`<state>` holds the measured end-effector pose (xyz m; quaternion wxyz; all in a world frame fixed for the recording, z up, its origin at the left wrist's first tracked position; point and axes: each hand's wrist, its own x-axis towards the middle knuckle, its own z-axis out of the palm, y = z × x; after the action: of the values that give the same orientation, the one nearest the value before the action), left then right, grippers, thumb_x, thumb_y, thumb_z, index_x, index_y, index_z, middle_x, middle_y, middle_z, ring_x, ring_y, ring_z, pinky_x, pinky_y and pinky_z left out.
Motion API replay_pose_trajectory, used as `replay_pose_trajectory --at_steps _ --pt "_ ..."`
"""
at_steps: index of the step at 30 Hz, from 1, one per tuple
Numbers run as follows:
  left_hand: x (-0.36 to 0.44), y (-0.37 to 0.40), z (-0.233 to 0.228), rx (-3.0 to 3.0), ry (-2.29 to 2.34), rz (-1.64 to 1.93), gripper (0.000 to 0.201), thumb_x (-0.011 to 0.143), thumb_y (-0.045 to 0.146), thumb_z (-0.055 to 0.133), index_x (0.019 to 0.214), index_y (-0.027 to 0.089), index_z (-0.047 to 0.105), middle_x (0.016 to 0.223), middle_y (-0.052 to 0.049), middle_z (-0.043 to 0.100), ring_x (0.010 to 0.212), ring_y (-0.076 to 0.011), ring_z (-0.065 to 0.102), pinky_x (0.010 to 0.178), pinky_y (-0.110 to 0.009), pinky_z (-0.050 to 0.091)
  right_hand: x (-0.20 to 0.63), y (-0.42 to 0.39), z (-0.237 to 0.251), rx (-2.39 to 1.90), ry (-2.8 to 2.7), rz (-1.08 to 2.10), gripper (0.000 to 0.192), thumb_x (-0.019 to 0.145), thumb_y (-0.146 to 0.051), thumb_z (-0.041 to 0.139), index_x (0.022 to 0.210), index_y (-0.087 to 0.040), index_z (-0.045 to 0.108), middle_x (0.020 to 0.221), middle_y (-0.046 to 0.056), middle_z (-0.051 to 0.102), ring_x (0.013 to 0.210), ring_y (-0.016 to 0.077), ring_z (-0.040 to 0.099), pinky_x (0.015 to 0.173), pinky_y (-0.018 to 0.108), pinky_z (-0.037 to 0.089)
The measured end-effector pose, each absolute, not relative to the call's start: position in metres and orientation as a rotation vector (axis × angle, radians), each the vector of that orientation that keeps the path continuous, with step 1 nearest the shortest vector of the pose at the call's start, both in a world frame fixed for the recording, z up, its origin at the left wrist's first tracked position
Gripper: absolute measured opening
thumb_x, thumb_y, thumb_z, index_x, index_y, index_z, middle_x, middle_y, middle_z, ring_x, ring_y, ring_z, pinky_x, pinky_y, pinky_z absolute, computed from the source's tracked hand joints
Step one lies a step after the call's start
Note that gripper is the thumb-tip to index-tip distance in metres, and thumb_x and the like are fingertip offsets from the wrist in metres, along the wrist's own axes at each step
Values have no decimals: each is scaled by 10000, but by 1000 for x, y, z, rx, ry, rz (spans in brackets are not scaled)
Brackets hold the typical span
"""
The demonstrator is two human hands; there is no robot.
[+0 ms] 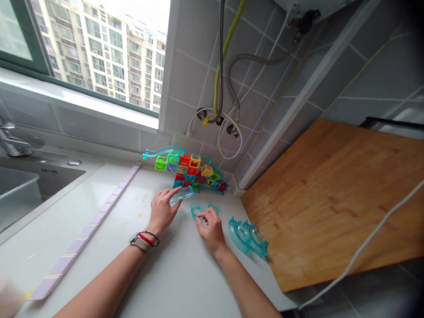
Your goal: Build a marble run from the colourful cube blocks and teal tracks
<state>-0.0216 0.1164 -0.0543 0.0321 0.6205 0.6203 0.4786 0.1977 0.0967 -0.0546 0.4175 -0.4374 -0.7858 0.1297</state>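
Note:
My left hand [163,208] pinches a straight clear-teal plastic track piece [182,194] between thumb and fingers, raised above the white counter. To its right, my right hand [210,228] is closed, thumb and index fingertip together at the lower edge of a small clear-teal plastic piece [195,209]. Behind the right fingers shows another small clear-teal piece [214,206], partly covered. Just beyond both hands stands a structure of colourful see-through cubes [188,165], with teal tracks along its top and side. Several curved teal track pieces [243,236] lie right of my right hand.
A long pale-purple strip [89,232] runs along the counter [159,274] at left, beside the sink [62,181]. A wooden board [331,207] leans at right, with a white cable [364,247] across it. Hoses [228,75] hang on the wall. Something blurred [11,296] shows at lower left.

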Motion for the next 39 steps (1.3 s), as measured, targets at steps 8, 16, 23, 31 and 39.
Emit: replay_pose_trajectory --at_steps 8,16,23,31,39 --pt "-22 118 -60 2033 1754 1384 428 921 373 613 1330 250 647 1198 -114 675 1122 -306 626 999 -462 494 213 104 -62 -1123 -1723 786 171 872 -354 621 851 -196 682 588 -38 501 559 127 470 574 244 405" --pt "-13 106 -52 2019 1666 1291 380 948 457 594 1270 267 659 1241 -94 691 1129 -266 659 943 -417 534 209 104 -61 -1126 -1764 836 205 838 -240 666 1027 -205 737 629 -27 601 607 146 553 646 263 437" --pt "-9 104 -51 1947 1868 1367 475 920 509 616 1312 242 599 1184 -110 696 992 -243 696 778 -362 571 201 106 -70 -1044 -1795 930 137 854 -221 665 949 -210 763 636 -26 621 614 137 562 642 247 408" --pt "-22 123 -9 1832 1952 1452 601 738 586 777 1192 212 653 1064 -92 679 996 -275 696 904 -447 566 197 106 -73 -1007 -1763 983 104 849 -213 669 884 -208 767 635 -18 643 594 133 554 618 240 383" --pt "-4 147 10 1490 1868 1481 595 646 641 818 892 206 496 809 -17 649 696 -220 725 566 -314 595 200 106 -70 -980 -1727 977 133 876 -239 640 892 -206 768 650 -9 655 610 141 560 633 248 404"
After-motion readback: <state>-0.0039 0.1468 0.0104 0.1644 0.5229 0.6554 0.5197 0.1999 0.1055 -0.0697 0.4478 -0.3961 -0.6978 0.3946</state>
